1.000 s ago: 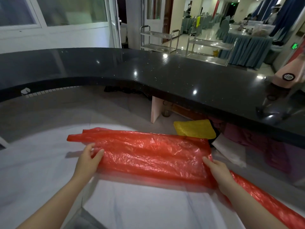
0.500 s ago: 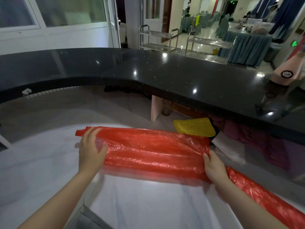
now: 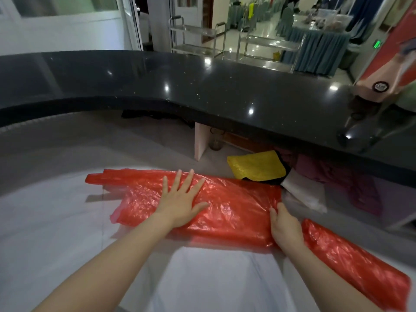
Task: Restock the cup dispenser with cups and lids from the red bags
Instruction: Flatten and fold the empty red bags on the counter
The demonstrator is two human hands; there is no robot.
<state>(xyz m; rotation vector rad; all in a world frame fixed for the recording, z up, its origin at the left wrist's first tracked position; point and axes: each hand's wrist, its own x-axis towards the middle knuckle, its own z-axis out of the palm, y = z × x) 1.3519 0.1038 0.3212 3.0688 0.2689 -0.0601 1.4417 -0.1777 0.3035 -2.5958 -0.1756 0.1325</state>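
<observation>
A flattened, folded red plastic bag [image 3: 234, 206] lies on the white counter [image 3: 56, 239] in front of me. My left hand [image 3: 182, 201] rests flat on its middle with fingers spread. My right hand [image 3: 284, 228] pinches the bag's right edge between thumb and fingers. A second red bag [image 3: 351, 264] lies lengthwise along the counter at the lower right, partly behind my right forearm. No cups, lids or dispenser show in this view.
A curved black raised countertop [image 3: 225, 95] runs across the back. Under its lip lie a yellow cloth [image 3: 256, 165], white plastic [image 3: 304, 192] and dark purple fabric [image 3: 360, 188]. A pink paper bag [image 3: 387, 79] stands on the black top at the right. Steel trolleys [image 3: 198, 37] stand beyond.
My left hand slid right from the bag's left end to its middle and flattened out. The bag's left part now lies folded over. My right hand stayed on the right edge.
</observation>
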